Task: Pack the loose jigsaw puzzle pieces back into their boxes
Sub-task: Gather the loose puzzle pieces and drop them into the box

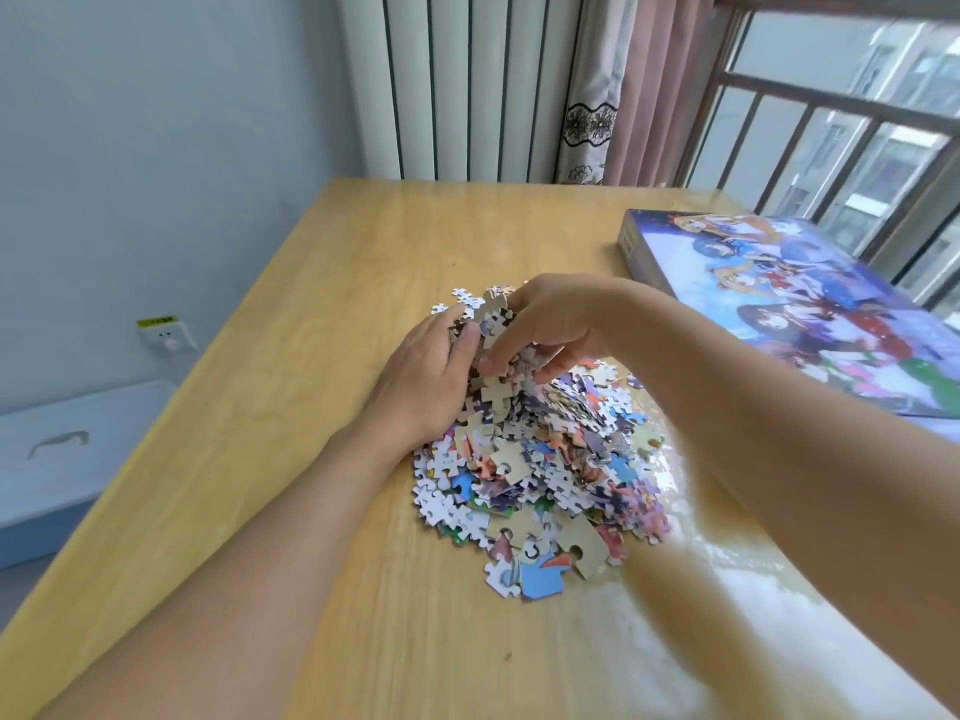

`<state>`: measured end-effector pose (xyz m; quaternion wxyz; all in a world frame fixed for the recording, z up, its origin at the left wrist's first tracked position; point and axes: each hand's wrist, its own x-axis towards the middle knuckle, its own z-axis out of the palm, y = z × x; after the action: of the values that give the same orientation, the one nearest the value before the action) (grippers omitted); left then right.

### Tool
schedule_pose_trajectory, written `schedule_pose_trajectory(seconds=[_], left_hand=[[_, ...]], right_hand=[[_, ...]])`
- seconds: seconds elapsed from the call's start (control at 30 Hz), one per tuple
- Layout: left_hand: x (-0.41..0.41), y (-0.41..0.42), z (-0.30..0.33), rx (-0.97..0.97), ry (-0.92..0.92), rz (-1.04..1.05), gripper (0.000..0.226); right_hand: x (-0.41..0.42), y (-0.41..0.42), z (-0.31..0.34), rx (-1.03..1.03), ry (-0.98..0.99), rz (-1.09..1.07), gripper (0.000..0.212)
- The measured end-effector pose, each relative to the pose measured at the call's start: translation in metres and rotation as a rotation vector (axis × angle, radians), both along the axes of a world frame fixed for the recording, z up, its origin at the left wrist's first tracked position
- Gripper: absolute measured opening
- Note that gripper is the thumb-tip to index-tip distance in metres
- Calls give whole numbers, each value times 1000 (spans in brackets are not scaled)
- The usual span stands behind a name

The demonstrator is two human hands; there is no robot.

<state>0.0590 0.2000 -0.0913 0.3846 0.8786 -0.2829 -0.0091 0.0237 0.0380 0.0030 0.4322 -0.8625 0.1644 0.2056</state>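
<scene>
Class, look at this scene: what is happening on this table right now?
A person is gathering loose jigsaw pieces. Both hands, the left hand and the right hand, cup a bunch of pieces at the far side of the puzzle pile on the wooden table. The puzzle box lies to the right, apart from the pile, illustrated side up.

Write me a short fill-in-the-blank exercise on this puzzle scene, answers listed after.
1. Both hands, left and right, dig into the far side of a ____ of loose pieces.
2. The box lies to the pile's ____.
3. The box lid is ____.
4. Everything sits on a ____ table.

Answers: pile; right; closed; wooden
</scene>
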Motion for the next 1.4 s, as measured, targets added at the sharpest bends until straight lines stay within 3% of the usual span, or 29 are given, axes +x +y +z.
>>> schedule_pose_trajectory(seconds=[0.17, 0.33, 0.37, 0.47, 0.6, 0.73, 1.07, 1.27, 1.4], left_hand=[[-6, 3, 11, -193, -74, 50, 50], [-16, 2, 13, -209, -155, -67, 40], [-19, 0, 13, -211, -176, -78, 39], [-24, -3, 16, -231, -210, -72, 29], [-30, -8, 21, -238, -213, -67, 22], [-39, -14, 20, -135, -161, -129, 21], [-66, -27, 39, -76, -95, -216, 18], [-53, -28, 34, -204, -102, -145, 26], [-50, -22, 32, -339, -64, -105, 17]], right_hand=[[-16, -20, 4, 241, -133, -185, 51], [-35, -37, -4, 306, -191, -301, 105], [-40, -40, -6, 285, -199, -308, 102], [-55, -47, -6, 252, -258, -346, 68], [-70, -50, -6, 256, -301, -428, 53], [-75, -46, -14, 230, -285, -445, 62], [-76, -32, -12, 197, -189, -415, 54], [-84, -33, -8, 329, -166, -462, 31], [-101, -40, -9, 439, -244, -552, 21]])
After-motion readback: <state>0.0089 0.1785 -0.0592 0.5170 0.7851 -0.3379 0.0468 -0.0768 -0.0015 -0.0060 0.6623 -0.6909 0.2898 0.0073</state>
